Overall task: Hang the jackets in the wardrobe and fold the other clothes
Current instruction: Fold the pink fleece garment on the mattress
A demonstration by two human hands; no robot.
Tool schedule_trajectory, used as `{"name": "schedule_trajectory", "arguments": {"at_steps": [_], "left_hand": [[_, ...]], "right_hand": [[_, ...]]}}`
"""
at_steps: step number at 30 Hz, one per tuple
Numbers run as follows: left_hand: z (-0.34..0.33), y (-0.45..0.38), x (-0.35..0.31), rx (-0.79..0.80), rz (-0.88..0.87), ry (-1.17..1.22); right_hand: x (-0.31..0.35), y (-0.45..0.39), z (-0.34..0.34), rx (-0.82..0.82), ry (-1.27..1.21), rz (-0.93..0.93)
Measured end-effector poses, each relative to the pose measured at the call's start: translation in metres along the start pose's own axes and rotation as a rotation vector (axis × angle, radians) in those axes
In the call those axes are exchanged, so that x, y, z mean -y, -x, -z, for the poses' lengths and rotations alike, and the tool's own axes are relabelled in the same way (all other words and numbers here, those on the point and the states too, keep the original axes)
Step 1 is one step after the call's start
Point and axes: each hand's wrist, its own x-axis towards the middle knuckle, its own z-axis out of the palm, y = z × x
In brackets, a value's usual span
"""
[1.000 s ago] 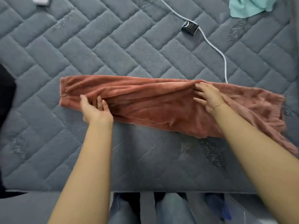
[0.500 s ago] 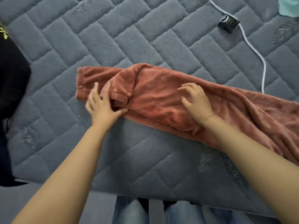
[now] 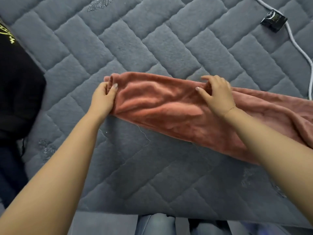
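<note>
At the far left edge lies one black garment (image 3: pixel 18 92), matte and smooth, with a scrap of yellow-green lettering at its upper corner; below it a darker navy patch, too dim to identify. It rests on the grey mattress (image 3: pixel 135 39), a plush surface quilted into raised rectangular blocks set in a herringbone pattern, with faint leaf motifs stitched here and there.

Next comes the left hand (image 3: pixel 103 97), thumb on top and fingers tucked beneath, grasping the left, folded end of the rust-coloured fleece garment (image 3: pixel 160 106). This one piece is soft, velvety and ribbed with long rolling creases; it lies as a long narrow band across the middle of the mattress, running from centre-left toward the right edge and slanting nearer as it goes. Its left portion is doubled over into a thicker pad between the two hands.

The right hand (image 3: pixel 216 94) sits farther right on the band, fingers curled and pinching a raised ridge of the fleece at its far edge; a thin bracelet circles the wrist. Both bare forearms reach in from the near edge and cover part of the cloth and mattress.

At the far right, one small black boxy adapter (image 3: pixel 273 21) lies on the quilt, touching one white cable (image 3: pixel 298 46) that curves down toward the fleece.

Near the bottom, denim-clad legs (image 3: pixel 155 224) show beyond the mattress edge.
</note>
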Motion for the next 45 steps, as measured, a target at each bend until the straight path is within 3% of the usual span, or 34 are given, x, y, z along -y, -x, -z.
{"name": "schedule_trajectory", "arguments": {"at_steps": [3,7,10,13,15,21,27,30,35,38,40,43,45], "left_hand": [[-0.001,-0.004,0.018,-0.044,-0.032,-0.08],[0.013,-0.011,0.024,-0.153,0.029,0.0],[0.016,-0.01,0.017,-0.118,0.08,-0.117],[0.007,0.004,-0.005,-0.229,-0.085,-0.46],[-0.001,0.016,-0.024,-0.271,-0.191,-0.53],[-0.048,0.061,-0.068,-0.032,-0.265,-0.449],[-0.178,0.153,-0.107,0.407,-0.482,-0.505],[-0.251,0.196,-0.122,0.513,-0.501,-0.521],[-0.361,0.236,-0.156,0.496,-0.618,-0.615],[-0.416,0.234,-0.177,0.44,-0.723,-0.755],[-0.44,0.229,-0.184,0.429,-0.704,-0.891],[-0.453,0.219,-0.191,0.405,-0.664,-1.038],[-0.454,0.212,-0.203,0.373,-0.675,-0.98]], "right_hand": [[-0.003,-0.006,-0.001,0.034,0.025,-0.041],[0.015,-0.016,-0.007,-0.116,-0.047,-0.005],[0.024,-0.022,-0.016,-0.034,-0.022,-0.058],[0.025,-0.016,-0.019,-0.013,-0.055,-0.109],[0.024,-0.001,-0.011,-0.062,-0.125,-0.079],[-0.006,0.077,0.03,-0.108,-0.339,-0.05],[-0.1,0.166,0.067,-0.133,-0.38,-0.189],[-0.17,0.204,0.092,-0.108,-0.322,-0.235],[-0.295,0.259,0.128,-0.126,-0.043,-0.232],[-0.362,0.286,0.136,0.003,0.162,-0.32],[-0.396,0.295,0.139,0.104,0.222,-0.391],[-0.434,0.295,0.152,0.061,0.144,-0.348],[-0.452,0.286,0.172,-0.031,-0.066,-0.307]]}}
